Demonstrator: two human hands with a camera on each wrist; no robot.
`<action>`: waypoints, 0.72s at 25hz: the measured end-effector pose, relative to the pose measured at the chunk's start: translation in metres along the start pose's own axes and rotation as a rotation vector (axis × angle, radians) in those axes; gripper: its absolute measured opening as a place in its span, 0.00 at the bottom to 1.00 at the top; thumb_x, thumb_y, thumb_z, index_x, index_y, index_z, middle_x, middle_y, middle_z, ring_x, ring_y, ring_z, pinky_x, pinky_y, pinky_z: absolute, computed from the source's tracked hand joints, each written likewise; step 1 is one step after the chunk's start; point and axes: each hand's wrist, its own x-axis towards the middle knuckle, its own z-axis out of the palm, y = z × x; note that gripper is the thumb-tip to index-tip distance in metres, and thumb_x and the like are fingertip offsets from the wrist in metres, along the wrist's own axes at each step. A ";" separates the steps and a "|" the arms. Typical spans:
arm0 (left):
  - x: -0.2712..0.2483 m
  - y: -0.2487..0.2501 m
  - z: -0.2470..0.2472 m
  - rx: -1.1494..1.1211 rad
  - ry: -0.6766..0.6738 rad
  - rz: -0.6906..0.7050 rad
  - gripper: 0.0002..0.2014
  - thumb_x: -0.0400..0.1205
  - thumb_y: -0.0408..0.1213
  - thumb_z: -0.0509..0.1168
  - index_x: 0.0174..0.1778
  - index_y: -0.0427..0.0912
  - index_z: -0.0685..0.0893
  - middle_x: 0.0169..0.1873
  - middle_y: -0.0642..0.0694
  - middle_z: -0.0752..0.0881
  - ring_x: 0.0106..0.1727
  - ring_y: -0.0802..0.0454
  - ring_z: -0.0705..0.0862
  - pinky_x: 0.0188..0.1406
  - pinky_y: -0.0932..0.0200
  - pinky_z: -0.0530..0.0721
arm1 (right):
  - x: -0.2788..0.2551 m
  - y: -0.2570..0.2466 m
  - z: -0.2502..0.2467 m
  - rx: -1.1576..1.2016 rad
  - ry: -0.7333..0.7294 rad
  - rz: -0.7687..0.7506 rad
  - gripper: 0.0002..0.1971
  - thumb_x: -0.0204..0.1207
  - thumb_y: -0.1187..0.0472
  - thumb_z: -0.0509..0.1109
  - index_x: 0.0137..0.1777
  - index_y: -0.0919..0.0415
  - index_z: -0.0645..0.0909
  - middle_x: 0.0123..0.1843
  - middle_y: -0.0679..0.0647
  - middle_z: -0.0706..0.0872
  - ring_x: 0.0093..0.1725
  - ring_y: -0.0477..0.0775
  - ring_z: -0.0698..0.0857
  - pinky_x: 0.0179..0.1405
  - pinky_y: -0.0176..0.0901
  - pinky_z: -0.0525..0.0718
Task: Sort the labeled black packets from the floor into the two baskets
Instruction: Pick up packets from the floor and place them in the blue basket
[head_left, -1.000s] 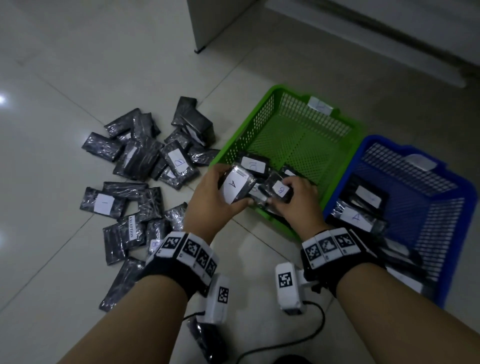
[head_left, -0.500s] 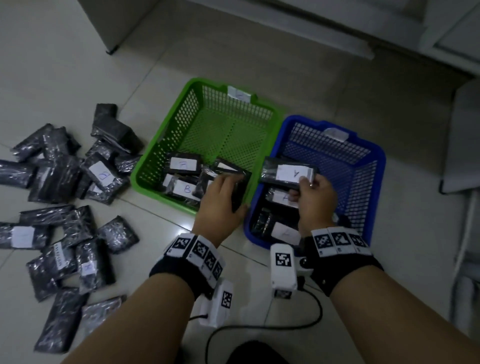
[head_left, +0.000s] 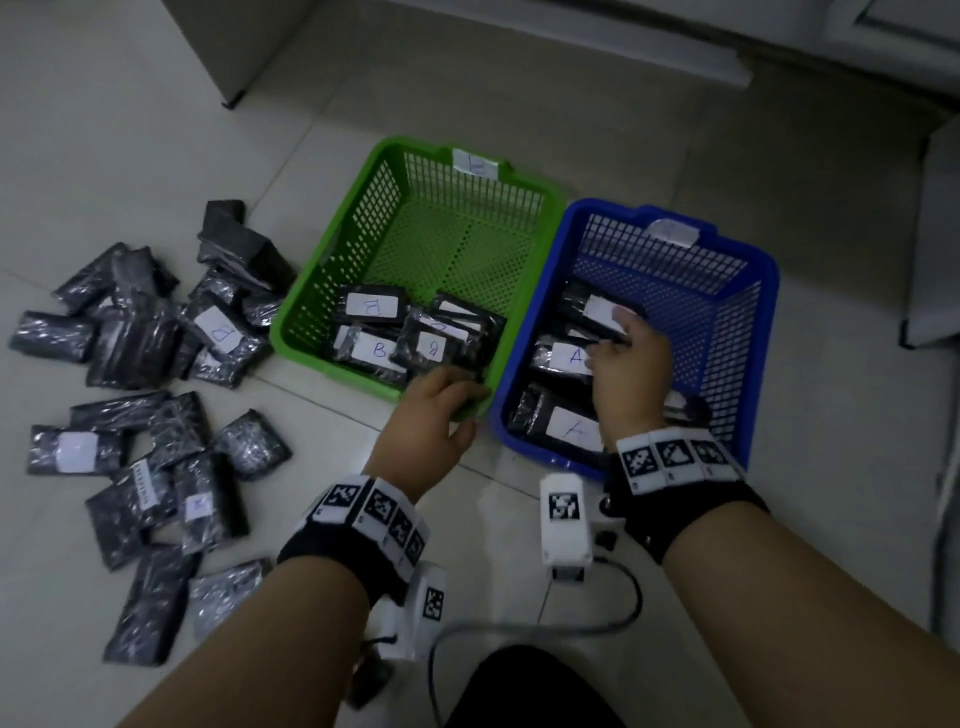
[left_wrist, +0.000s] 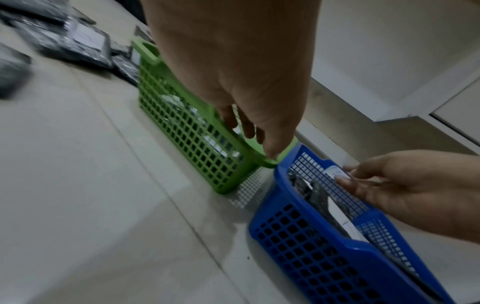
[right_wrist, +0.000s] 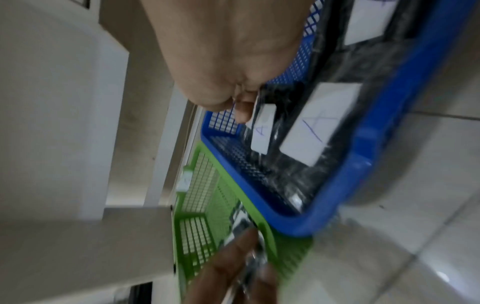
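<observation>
The green basket (head_left: 337, 244) holds several black packets labeled B (head_left: 379, 351). Against its right side stands the blue basket (head_left: 540, 452) with packets labeled A (head_left: 571, 356). My left hand (head_left: 447, 410) is at the green basket's near right corner (left_wrist: 270, 162), fingers curled on a dark packet (head_left: 470, 392) that is mostly hidden. My right hand (head_left: 618, 338) is inside the blue basket and pinches a white-labeled packet (head_left: 597, 312) lying on the others; the right wrist view shows an A on its label (right_wrist: 262, 127). Several unsorted packets (head_left: 156, 332) lie on the floor to the left.
Pale tiled floor all around. A cabinet corner (head_left: 228, 52) stands beyond the pile, and a white unit (head_left: 940, 234) is right of the blue basket. A cable (head_left: 597, 626) runs across the floor near my wrists. My dark knee (head_left: 519, 691) shows at the bottom.
A second ago both hands held packets over the green basket's near edge. The right hand has since carried an A packet down into the blue basket. The left has lowered to the green basket's corner.
</observation>
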 end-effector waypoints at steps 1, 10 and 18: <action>-0.015 -0.006 -0.008 0.039 0.038 0.018 0.15 0.75 0.32 0.68 0.56 0.47 0.86 0.62 0.45 0.80 0.61 0.46 0.77 0.63 0.58 0.73 | -0.027 -0.010 0.002 -0.019 -0.012 -0.084 0.20 0.73 0.66 0.61 0.64 0.57 0.82 0.61 0.57 0.78 0.54 0.52 0.82 0.65 0.38 0.76; -0.202 -0.111 -0.073 0.279 -0.066 -0.401 0.21 0.66 0.31 0.73 0.55 0.48 0.86 0.61 0.43 0.80 0.60 0.35 0.77 0.62 0.42 0.78 | -0.250 0.006 0.086 -0.248 -0.728 -0.278 0.15 0.71 0.65 0.69 0.57 0.52 0.82 0.57 0.53 0.77 0.57 0.56 0.80 0.58 0.47 0.81; -0.242 -0.142 -0.065 0.361 -0.224 -0.470 0.35 0.68 0.37 0.74 0.72 0.51 0.70 0.73 0.47 0.71 0.72 0.40 0.69 0.67 0.44 0.75 | -0.310 0.043 0.114 -0.853 -1.014 -0.432 0.37 0.61 0.52 0.78 0.69 0.49 0.64 0.63 0.54 0.70 0.65 0.59 0.72 0.55 0.52 0.81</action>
